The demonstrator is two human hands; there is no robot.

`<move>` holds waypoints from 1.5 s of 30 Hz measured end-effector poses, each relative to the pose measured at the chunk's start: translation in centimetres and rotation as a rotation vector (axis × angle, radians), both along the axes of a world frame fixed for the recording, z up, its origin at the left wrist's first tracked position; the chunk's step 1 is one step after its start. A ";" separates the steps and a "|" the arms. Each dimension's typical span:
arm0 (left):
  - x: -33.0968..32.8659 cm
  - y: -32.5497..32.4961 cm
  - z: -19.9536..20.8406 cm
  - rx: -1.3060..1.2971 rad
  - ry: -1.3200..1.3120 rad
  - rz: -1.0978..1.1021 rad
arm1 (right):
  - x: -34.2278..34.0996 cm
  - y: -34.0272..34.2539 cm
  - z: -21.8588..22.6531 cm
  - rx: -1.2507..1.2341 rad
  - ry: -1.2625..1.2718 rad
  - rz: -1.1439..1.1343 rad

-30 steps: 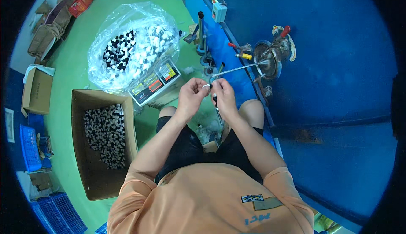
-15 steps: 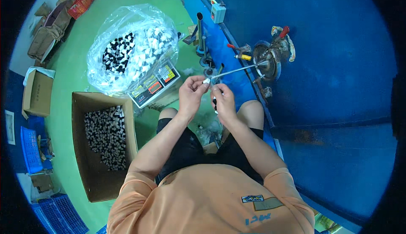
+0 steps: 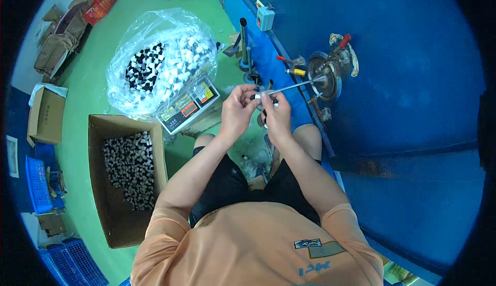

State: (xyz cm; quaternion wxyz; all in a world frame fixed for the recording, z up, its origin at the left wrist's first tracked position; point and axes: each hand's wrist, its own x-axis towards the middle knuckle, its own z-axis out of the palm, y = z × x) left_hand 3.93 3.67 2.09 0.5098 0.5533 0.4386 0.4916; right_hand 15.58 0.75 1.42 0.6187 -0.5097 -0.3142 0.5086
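My left hand (image 3: 238,110) is closed, thumb and fingers pinching a small black-and-white piece (image 3: 256,97) by the free end of a thin metal rod (image 3: 294,85). Beside it my right hand (image 3: 277,114) is closed at the rod's tip, its thumb against the pinched piece or the rod; I cannot tell which. More black-and-white pieces (image 3: 265,114) show under its curled fingers. The rod sticks out from a round, worn metal fixture (image 3: 332,85) on a blue machine (image 3: 408,89). The exact contact at the tip is hidden by my fingers.
Ahead left, a clear plastic bag (image 3: 121,61) full of similar pieces sits on a digital scale (image 3: 181,118). A deep cardboard box (image 3: 101,203) of pieces stands at my left. A red-handled clamp (image 3: 345,40) and an upright metal pipe (image 3: 243,45) are near the machine's edge.
My left hand has moved slightly right, bringing its small piece closer to my right hand. The right hand has shifted a little and its thumb sits higher.
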 end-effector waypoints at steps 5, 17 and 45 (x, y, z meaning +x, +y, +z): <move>0.2 -0.1 -0.4 -0.148 -0.196 0.002 | -0.1 0.4 -0.1 -0.069 0.057 -0.039; 1.9 0.1 -0.2 0.003 0.021 0.109 | 0.3 -0.1 -0.3 -0.021 0.012 -0.067; 2.1 -1.2 -0.5 -0.182 -0.321 0.066 | 0.4 1.3 -0.1 0.008 0.043 -0.029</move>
